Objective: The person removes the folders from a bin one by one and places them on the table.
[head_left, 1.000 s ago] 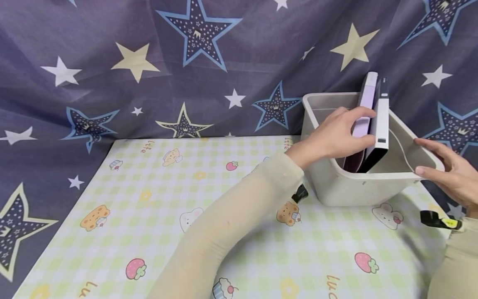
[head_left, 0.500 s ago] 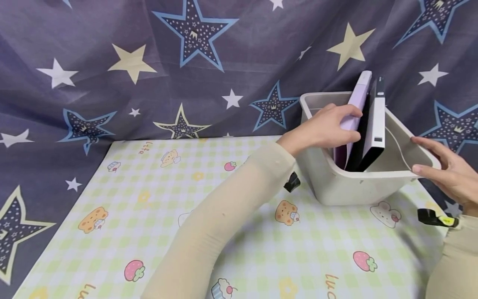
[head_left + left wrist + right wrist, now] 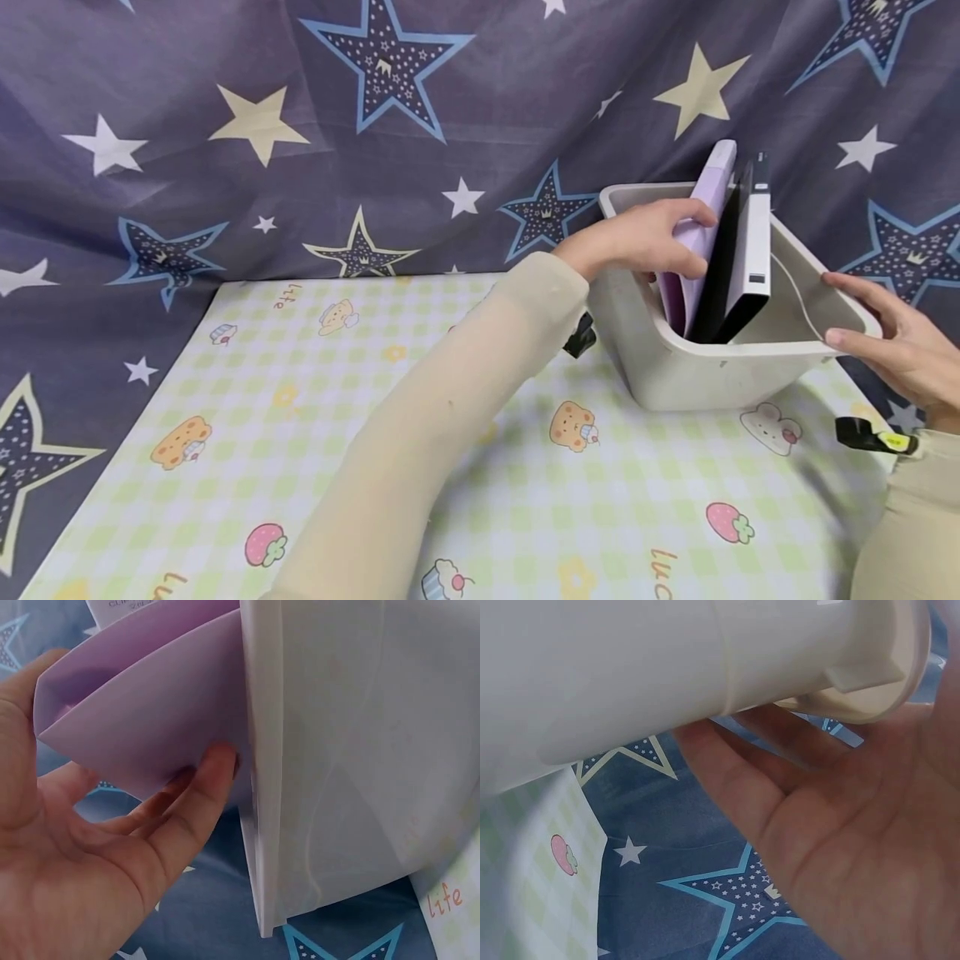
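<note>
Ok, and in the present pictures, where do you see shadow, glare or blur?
Head view: mostly clear, soft shadow on the tablecloth beside the right sleeve; left wrist view: dimmer, the lilac folder shaded near the fingertips of the left hand; right wrist view: small glare on the grey bin at the top edge, tablecloth hazy at left.

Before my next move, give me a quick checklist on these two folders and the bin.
1. Purple folder gripped: ok, the left hand has thumb and fingers on opposite sides.
2. Bin steadied: ok, the right hand holds its rim.
3. Bin upright on the table: ok.
4. Purple folder clear of the bin: not ok, its lower part is inside.
5. Bottom of the black-and-white folder free of the purple one: cannot tell, hidden inside the bin.
</note>
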### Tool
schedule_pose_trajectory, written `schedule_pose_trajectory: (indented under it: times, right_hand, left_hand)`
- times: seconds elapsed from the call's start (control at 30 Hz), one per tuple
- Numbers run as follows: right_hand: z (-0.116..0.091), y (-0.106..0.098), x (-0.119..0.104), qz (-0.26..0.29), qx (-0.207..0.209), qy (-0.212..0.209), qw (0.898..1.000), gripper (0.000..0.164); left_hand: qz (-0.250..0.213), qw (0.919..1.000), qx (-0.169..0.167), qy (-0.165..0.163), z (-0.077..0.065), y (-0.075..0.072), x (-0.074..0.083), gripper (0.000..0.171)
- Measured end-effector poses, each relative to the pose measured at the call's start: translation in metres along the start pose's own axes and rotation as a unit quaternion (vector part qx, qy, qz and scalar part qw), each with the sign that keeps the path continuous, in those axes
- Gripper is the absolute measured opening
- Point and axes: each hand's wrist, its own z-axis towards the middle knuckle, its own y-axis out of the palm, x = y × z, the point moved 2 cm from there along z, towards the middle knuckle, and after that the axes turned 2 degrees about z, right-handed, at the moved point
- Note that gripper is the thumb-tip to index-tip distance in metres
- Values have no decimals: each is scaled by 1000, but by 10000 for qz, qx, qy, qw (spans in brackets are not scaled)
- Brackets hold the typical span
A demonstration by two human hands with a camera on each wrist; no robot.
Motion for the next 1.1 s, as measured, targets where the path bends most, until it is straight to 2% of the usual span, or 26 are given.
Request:
schedule_pose_trajectory:
  times: [0.1,0.2,0.33,0.5,0.63,0.77,1.0,1.1]
  right_hand:
    - [1,1,0,112,-17,-47,9999,77]
    - [1,2,1,704,-51,-137,9974,76]
    - [1,3,2,1566,-103,-246,9873,75]
    - [-1,2,2,1386,-71,-240,9900,76]
    - [-2,1,2,1160,-45,-225,9930,76]
    - [-2,2,2,1379,-82,-222,9902,75]
    - [-2,3,1,1418,-45,-194,9897,76]
    - [-2,3,0,1012,-18,-81,9948,77]
  left_hand:
    - [-380,9990,-110,-194,0,2,-2,54]
    - [-539,9983,-93,-211,0,3,-3,51]
    - [-599,9978,11,-286,0,6,-3,42]
    - [-640,9972,133,-369,1,8,-2,39]
    - [-243,9993,240,-142,3,7,-3,43]
    - [115,9990,429,14,4,7,-5,41]
    - [10,9979,642,-82,3,10,-8,38]
    - [-37,9975,710,-63,2,11,-10,38]
